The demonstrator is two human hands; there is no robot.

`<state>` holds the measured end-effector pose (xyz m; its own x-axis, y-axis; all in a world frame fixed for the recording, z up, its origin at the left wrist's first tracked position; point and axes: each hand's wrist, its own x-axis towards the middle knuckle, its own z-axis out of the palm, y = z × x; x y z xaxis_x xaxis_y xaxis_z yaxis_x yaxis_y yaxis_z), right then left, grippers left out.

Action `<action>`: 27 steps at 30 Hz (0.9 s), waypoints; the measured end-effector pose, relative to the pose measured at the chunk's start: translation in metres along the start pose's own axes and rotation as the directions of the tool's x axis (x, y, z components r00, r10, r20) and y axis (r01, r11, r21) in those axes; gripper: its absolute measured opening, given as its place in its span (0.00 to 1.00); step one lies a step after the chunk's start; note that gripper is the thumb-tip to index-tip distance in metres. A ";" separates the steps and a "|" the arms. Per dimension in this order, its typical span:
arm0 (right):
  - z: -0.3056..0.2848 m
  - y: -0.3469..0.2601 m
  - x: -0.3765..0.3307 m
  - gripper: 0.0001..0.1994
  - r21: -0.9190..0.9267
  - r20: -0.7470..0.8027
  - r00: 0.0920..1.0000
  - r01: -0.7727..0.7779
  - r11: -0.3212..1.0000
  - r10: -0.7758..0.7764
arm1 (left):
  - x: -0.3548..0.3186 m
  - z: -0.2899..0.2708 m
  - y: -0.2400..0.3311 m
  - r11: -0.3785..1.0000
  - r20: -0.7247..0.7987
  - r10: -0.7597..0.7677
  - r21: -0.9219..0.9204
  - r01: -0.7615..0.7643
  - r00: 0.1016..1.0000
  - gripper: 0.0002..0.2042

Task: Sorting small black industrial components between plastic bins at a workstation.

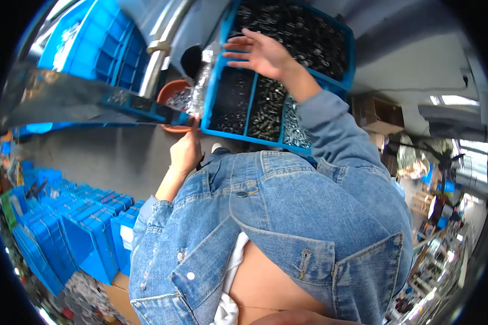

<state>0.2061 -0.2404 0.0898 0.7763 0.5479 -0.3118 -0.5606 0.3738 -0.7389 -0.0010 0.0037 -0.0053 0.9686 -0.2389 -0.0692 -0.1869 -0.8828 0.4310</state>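
Observation:
My right hand [260, 54] is open, its fingers spread over a blue divided bin [250, 103]. Nothing shows in its grasp. Small dark parts [303, 40] fill the bin's large far compartment. Three nearer compartments hold small black parts [230, 103], dark shiny pieces [267, 108] and silvery pieces [296, 127]. My left hand [184, 151] is low at the bin's left side, its fingertips at the lower end of a clear plastic bag [202, 84]. Its fingers look closed on that end, though partly hidden. The bag stands along the bin's left wall.
An orange-red bowl [168, 92] with shiny small pieces is left of the bag. A metal chute [92, 100] reaches in from the left, below an upright metal pole [160, 49]. Blue crates [87, 227] stack at lower left. A cardboard box [382, 116] stands at right.

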 end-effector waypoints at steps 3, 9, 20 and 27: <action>-0.025 -0.023 -0.098 0.17 -0.368 -0.122 0.974 0.133 0.920 -0.189 | -0.010 -0.003 0.007 0.918 -0.243 0.000 -0.384 -0.097 0.970 0.28; -0.072 0.046 -0.186 0.13 -0.947 -0.247 0.901 -0.146 0.287 -0.357 | 0.055 -0.023 0.067 0.842 -0.368 0.405 -0.206 -0.499 0.837 0.21; -0.081 0.114 -0.179 0.15 -0.948 0.071 0.913 -0.063 -0.312 -0.401 | 0.116 0.015 0.074 0.814 0.171 0.388 0.398 -0.424 0.906 0.05; -0.106 0.092 -0.175 0.12 -0.979 0.205 0.872 0.192 -0.074 -0.445 | 0.098 -0.006 0.068 0.939 0.107 0.292 0.157 -0.306 0.950 0.06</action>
<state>0.0491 -0.3814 0.0133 0.8669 0.4651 0.1792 0.4731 -0.6546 -0.5897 0.0827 -0.0772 0.0229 0.8484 -0.5281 -0.0366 -0.4976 -0.8192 0.2850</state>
